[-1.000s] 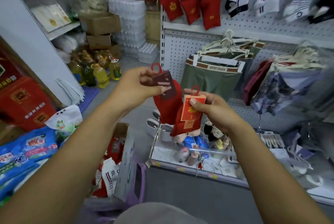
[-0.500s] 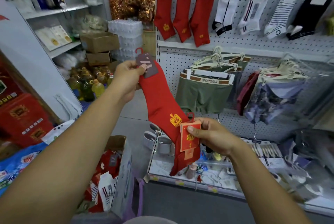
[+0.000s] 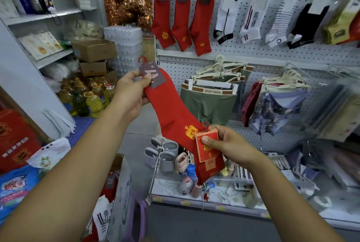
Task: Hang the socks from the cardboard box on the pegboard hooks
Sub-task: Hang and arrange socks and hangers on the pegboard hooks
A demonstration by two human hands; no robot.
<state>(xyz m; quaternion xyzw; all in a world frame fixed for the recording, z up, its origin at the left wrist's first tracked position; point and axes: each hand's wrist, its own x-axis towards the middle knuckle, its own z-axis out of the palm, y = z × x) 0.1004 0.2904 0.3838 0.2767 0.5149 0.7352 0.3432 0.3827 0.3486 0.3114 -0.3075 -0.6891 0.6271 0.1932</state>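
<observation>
My left hand [image 3: 130, 93] pinches the grey card tag of a red sock [image 3: 169, 113] that hangs slanting down to the right, with a red plastic hook at its top. My right hand [image 3: 229, 144] grips a second red sock pack [image 3: 209, 156] by its red card label, lower and in front of the first. The white pegboard [image 3: 253, 50] ahead carries three red socks [image 3: 180, 17] on hooks at upper left, then white, striped and black socks [image 3: 253, 15]. The cardboard box [image 3: 118, 193] with more socks stands at lower left.
Underwear on hangers [image 3: 212, 97] and patterned garments [image 3: 276, 109] hang on the lower pegboard. A shelf tray [image 3: 194, 198] of small goods juts out below. Oil bottles [image 3: 91, 101], stacked cartons [image 3: 93, 54] and shelving [image 3: 44, 15] fill the left side.
My left hand has lifted the first sock up and left, so it now hangs unfolded. My right hand with the second pack has dropped slightly. The view has tilted up toward the pegboard.
</observation>
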